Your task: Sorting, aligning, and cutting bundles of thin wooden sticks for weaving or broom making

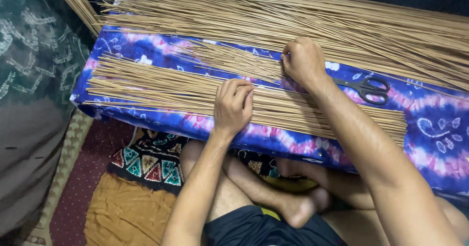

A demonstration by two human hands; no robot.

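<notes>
Your left hand (233,105) presses curled fingers onto the near row of thin sticks (161,87) on the cloth-covered bench (439,129), long axis running left to right, while your right hand (304,60), just beyond, pinches a smaller sheaf (234,60), left of the scissors (366,89).

The near sticks (161,92) are thin, straight, tan lengths lying flat in a loose sheaf along the front of the board, side by side and roughly parallel, running from its left end toward the right. Their left tips are ragged and uneven, a few strays splaying out above the rest. Just behind lies a smaller bunch (234,60), the same colour and thinness, slanting slightly and narrowing toward its right end. The 2 groups lie close together, nearly meeting in the middle; single sticks cannot be counted.
</notes>
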